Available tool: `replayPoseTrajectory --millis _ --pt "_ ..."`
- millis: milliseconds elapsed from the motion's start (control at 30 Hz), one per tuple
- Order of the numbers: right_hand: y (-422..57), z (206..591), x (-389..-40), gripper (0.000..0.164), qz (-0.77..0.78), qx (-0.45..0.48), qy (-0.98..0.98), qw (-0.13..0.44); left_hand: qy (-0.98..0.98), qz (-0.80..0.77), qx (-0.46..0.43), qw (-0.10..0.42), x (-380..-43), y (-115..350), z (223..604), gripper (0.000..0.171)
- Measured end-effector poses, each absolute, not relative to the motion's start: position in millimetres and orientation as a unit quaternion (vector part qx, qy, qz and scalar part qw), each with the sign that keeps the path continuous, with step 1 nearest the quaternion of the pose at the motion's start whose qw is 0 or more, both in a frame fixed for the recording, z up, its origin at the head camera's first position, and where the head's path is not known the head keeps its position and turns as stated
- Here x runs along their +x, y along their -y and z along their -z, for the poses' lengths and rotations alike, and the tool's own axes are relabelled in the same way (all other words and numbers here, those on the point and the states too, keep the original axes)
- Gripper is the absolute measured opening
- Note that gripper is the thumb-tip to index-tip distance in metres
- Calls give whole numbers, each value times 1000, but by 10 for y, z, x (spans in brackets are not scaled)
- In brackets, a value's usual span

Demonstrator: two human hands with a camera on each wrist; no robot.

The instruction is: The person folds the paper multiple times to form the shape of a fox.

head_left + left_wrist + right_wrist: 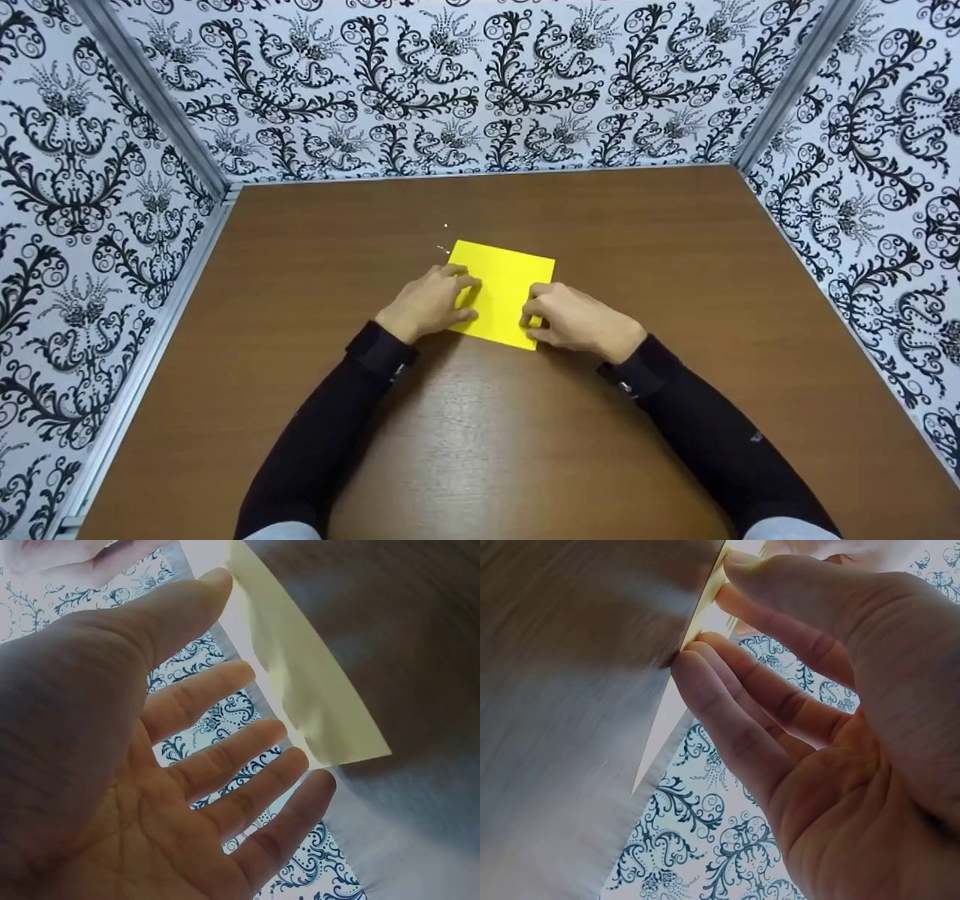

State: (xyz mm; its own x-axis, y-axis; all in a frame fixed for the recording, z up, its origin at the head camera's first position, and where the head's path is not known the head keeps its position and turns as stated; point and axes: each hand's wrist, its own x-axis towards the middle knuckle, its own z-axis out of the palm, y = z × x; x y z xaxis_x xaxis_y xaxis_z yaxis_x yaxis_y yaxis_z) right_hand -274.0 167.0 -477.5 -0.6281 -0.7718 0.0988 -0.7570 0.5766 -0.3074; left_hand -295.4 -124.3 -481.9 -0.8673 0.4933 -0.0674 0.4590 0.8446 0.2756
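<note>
I have my left grip (429, 301) relaxed and ungrasping, its fingers spread, the thumb and index tips resting on the left part of the yellow sheet (499, 300). My left wrist view shows those fingers long and separate, their tips along the sheet. My right grip (574, 315) is more bent: its fingers curve in, and the tips sit at the sheet's right edge, toward the near right corner. From the head and right wrist views I cannot tell whether it pinches that edge or only presses there. The sheet lies between the two grips on the brown surface (637, 225), about midway between the surface's left and right edges and well apart from its far edge. It is turned slightly, so its far left corner sits nearer the surface's far edge than its far right corner does. Just beyond that far left corner I see a few bright specks (442, 248), too small for me to identify. Behind the grips, a black left sleeve (315, 442) and a black right sleeve (720, 427) reach in from the near side, each with a dark band at the wrist. Along the surface's far edge stands a back wall (480, 82) in black scrollwork on white, and matching side walls flank the left and right edges, with grey metal posts at both far corners.
</note>
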Motion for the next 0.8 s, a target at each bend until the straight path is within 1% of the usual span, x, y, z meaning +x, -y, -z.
replayPoseTrajectory --millis 233,467,800 --pt "-1701 4748 -2747 13 165 -436 -884 31 -954 -133 260 71 -2966 1260 4845 59" --pt "-1772 4703 -2783 19 175 -427 -887 -8 -951 -131 272 71 -2966 1252 4853 56" --pt "-1759 4751 -2802 15 176 -445 -878 0 -950 -121 278 70 -2903 1213 4830 52"
